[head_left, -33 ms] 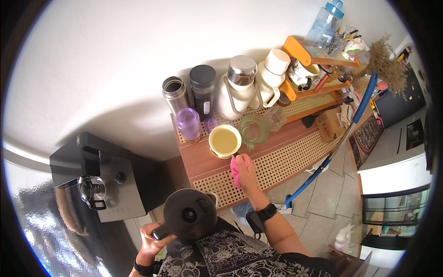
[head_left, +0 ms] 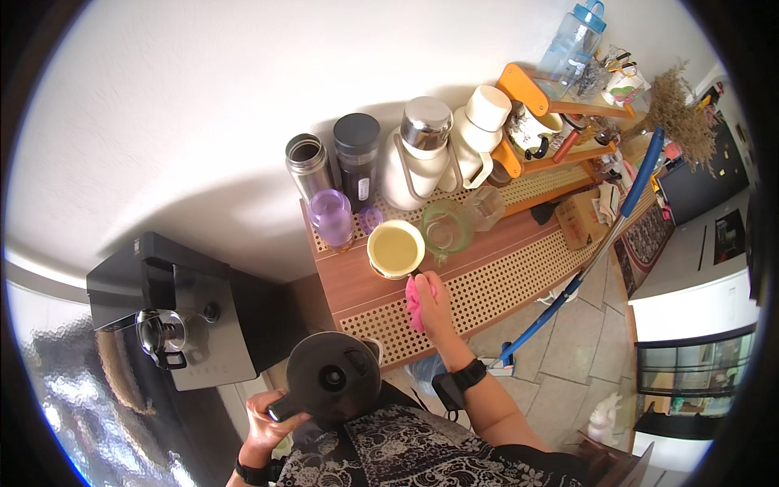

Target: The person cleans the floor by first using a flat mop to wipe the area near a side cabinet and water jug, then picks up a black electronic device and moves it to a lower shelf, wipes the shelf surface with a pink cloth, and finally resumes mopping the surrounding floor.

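My left hand (head_left: 272, 418) is wrapped round the handle of a black kettle (head_left: 324, 373), held close to my body with its lid facing up. In my right hand (head_left: 436, 307) a bunched pink cloth (head_left: 415, 304) is gripped. The fingertips of that hand meet the dark handle of a cream mug (head_left: 395, 247); whether they grip the handle is hard to see. Pale yellowish colour fills the mug's inside. Just right of the mug stands a green glass mug (head_left: 446, 229), with a clear glass (head_left: 485, 209) beyond it. A purple cup (head_left: 331, 215) is on the left.
Along the wall side of the wooden shelf top (head_left: 349, 284) are an open steel flask (head_left: 307, 162), a dark tumbler (head_left: 357, 158) and white jugs (head_left: 414, 158). A blue pole (head_left: 580, 280) slants at the right. A black-and-steel appliance (head_left: 203, 325) stands left.
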Tool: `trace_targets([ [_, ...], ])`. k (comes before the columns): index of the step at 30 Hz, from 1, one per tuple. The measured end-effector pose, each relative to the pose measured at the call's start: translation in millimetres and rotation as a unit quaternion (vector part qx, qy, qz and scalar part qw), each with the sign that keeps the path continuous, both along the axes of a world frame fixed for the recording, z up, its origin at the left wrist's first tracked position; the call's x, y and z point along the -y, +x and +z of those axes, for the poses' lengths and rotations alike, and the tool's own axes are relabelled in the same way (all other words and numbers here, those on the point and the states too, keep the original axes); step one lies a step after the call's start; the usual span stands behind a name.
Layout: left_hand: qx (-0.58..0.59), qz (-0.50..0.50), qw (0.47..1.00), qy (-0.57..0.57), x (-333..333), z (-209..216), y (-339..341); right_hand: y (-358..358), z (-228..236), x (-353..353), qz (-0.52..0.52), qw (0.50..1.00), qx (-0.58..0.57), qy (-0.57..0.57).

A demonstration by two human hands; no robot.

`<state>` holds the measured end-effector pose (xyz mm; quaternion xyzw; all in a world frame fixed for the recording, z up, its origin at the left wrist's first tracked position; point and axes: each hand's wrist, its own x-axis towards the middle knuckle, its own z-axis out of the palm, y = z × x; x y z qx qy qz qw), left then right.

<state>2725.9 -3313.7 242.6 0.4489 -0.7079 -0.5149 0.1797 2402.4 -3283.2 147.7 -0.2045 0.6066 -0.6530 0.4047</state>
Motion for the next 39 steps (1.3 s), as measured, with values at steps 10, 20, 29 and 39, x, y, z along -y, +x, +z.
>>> trace_targets([
  [10,-0.012,-0.014,1.000,0.017,6,-1,2,4,-6,-9,-0.012,0.999,-0.046,-0.011],
  [20,-0.023,-0.004,1.000,-0.005,5,-7,2,4,-2,4,-0.018,0.996,0.085,-0.030],
  [29,-0.030,-0.008,1.000,-0.005,4,-14,3,8,4,1,-0.038,0.998,0.036,-0.039],
  [39,-0.063,0.007,0.998,0.010,-1,-1,-11,-8,-10,-13,-0.026,0.998,0.025,-0.054],
])
